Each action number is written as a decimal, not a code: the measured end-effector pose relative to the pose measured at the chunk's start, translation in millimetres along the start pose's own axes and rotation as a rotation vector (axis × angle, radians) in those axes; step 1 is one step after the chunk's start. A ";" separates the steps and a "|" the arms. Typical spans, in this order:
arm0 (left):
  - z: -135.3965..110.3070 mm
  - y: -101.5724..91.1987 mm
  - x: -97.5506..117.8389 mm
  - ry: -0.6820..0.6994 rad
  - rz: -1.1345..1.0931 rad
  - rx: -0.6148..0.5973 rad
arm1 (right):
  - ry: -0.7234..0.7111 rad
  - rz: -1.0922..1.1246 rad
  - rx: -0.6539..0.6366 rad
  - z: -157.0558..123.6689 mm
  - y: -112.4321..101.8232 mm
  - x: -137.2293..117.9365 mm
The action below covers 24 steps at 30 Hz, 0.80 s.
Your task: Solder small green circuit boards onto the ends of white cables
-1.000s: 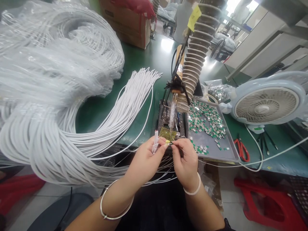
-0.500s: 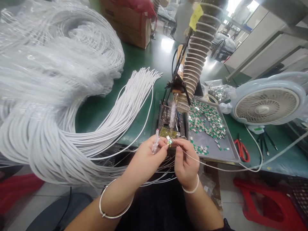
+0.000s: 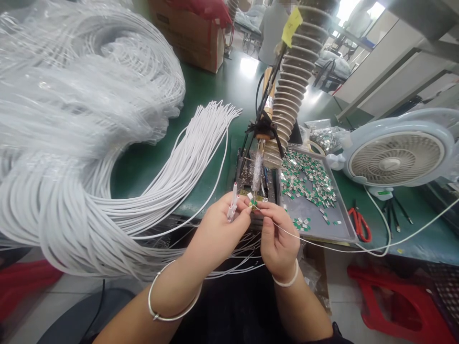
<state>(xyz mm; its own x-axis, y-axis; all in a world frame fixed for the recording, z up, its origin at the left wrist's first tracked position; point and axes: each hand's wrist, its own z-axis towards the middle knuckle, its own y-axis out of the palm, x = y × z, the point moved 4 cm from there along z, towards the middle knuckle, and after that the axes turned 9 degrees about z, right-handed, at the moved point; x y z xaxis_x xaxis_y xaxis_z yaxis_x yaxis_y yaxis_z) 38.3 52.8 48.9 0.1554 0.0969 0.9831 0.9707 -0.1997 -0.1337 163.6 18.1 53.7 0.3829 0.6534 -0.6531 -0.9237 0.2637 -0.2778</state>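
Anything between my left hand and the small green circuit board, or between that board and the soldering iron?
Nothing visible: the left hand pinches the circuit board, and the soldering iron points down right by it. Contact is too small to tell.

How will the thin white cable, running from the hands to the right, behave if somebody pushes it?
The thin white cable is probably flexible, since it sags in a smooth curve. It is likely light, being slender. Pushing it might tug the small green part, where its end seems to reach.
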 end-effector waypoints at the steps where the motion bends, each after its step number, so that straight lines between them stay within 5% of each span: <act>1: -0.2 -0.5 0.9 0.002 0.007 0.000 | -0.003 -0.002 0.002 0.5 -0.1 -0.1; 24: -3.8 -3.3 11.2 0.083 0.033 0.061 | -0.027 -0.019 0.018 7.6 0.9 -4.5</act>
<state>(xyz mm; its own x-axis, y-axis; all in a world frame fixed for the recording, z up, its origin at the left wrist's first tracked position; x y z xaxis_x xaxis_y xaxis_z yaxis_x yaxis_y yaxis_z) 36.1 50.9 60.8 0.1739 0.0098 0.9847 0.9751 -0.1414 -0.1708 161.0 20.8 61.7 0.4006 0.6667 -0.6285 -0.9163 0.2890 -0.2774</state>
